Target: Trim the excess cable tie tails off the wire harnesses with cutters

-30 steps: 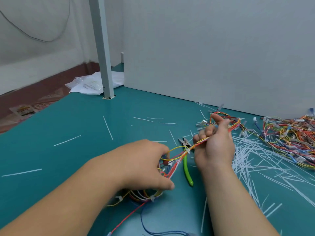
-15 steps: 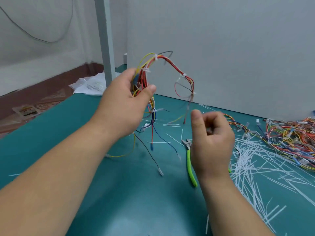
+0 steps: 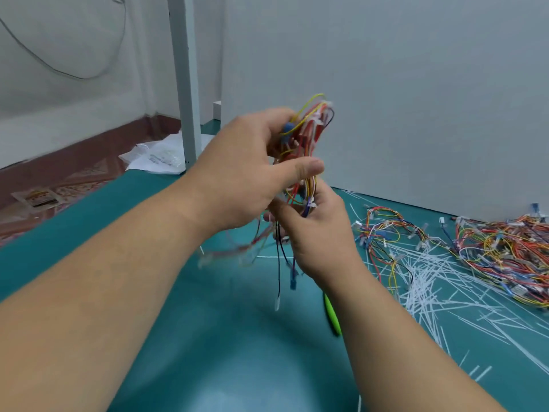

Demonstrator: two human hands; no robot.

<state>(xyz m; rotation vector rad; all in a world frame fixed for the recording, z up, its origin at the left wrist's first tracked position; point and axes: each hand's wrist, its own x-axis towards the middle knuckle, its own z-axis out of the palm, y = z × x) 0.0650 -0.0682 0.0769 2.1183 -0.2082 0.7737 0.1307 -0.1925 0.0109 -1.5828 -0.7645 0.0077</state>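
Observation:
I hold a wire harness [image 3: 309,129] of red, yellow and blue wires up in the air above the table. My left hand [image 3: 249,165] grips its bunched upper part, thumb across the wires. Just below, my right hand [image 3: 315,230] is closed on the lower strands, and loose ends dangle blurred beneath it. The cutters [image 3: 332,315] lie on the teal table [image 3: 208,337]; only a green handle shows beside my right forearm. White cut tie tails [image 3: 430,281] are strewn to the right.
A second harness [image 3: 383,230] lies right of my hands, and a big pile of harnesses [image 3: 505,254] sits at the far right by the grey partition [image 3: 386,84]. A grey post [image 3: 184,78] and a white plastic bag [image 3: 157,157] stand at the table's far left edge.
The harness went from the table up into the air in my left hand. My right hand, free half a second ago, has risen from near the cutters and closed on the lower wires.

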